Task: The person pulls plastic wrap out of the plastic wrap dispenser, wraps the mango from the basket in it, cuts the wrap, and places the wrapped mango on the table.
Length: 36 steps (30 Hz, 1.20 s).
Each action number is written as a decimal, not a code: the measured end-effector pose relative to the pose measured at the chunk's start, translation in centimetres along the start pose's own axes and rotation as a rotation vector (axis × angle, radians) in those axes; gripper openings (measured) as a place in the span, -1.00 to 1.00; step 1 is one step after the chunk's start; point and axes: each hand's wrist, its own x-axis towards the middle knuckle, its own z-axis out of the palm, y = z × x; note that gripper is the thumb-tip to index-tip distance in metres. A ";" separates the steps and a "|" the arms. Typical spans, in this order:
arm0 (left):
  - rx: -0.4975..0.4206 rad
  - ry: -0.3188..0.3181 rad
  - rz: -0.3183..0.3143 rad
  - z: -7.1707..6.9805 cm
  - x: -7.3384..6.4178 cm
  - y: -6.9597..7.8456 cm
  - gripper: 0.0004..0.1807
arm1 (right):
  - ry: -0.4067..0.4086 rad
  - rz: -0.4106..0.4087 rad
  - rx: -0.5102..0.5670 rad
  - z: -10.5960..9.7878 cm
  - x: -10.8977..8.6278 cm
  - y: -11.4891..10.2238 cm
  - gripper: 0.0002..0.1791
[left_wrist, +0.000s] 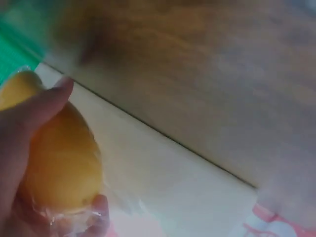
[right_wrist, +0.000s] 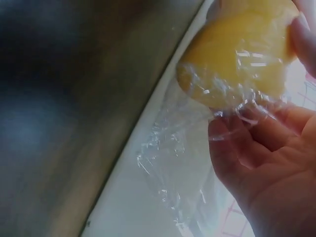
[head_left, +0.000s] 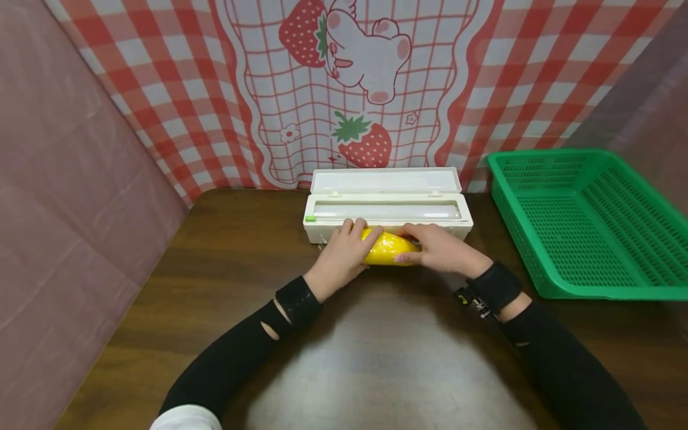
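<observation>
A smooth yellow fruit [head_left: 388, 248], shaped like a mango, is covered in shiny clear cling film. My left hand [head_left: 348, 252] grips its left end; in the left wrist view the thumb [left_wrist: 47, 106] lies across the fruit [left_wrist: 66, 158] and fingertips show beneath it. At the right end, my right hand [head_left: 443, 248] holds it between thumb and fingers. The right wrist view shows those fingers against the film, and loose crinkled cling film [right_wrist: 170, 158] hanging off the fruit [right_wrist: 237, 59]. Right behind both hands stands a white cling film dispenser [head_left: 389, 223], its lid [head_left: 384, 181] raised.
Inside the dispenser lies a pale film roll [head_left: 387, 211]; a green slider [head_left: 310, 218] sits at its left front. A green plastic basket [head_left: 548, 283] stands on the right of the brown wooden table [head_left: 215, 257]. Behind hangs a red-and-white checked cloth [head_left: 177, 89].
</observation>
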 end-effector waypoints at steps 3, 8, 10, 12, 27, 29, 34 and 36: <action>-0.071 -0.025 -0.013 0.1 0.2 -0.5 -0.13 | 0.019 0.020 -0.002 0.4 -0.1 -0.1 -0.34; -0.247 -0.070 -0.052 -0.1 0.4 -1.1 -0.06 | 0.107 0.045 -0.027 0.9 -0.5 -0.1 -0.35; -0.303 -0.089 -0.066 -0.2 0.5 -1.3 -0.05 | 0.195 0.021 -0.080 0.9 -0.7 -0.2 -0.34; -0.344 -0.110 -0.073 -0.5 0.7 -1.5 -0.06 | 0.300 -0.045 -0.154 0.8 -0.9 -0.4 -0.35; -0.439 -0.177 -0.051 -1.1 0.5 -2.0 -0.05 | 0.292 -0.362 -0.472 1.9 -0.8 -1.1 -0.18; -0.411 -0.146 -0.055 -0.9 -0.1 -1.8 -0.05 | 0.301 -0.363 -0.448 2.0 -0.7 -1.2 -0.22; -0.296 -0.103 -0.083 -1.4 -0.8 -1.2 0.03 | 0.314 -0.348 -0.425 1.9 -0.4 -1.1 -0.24; -0.185 -0.072 -0.089 -1.8 -0.8 -1.1 0.08 | 0.319 -0.332 -0.408 1.7 -0.4 -1.0 -0.23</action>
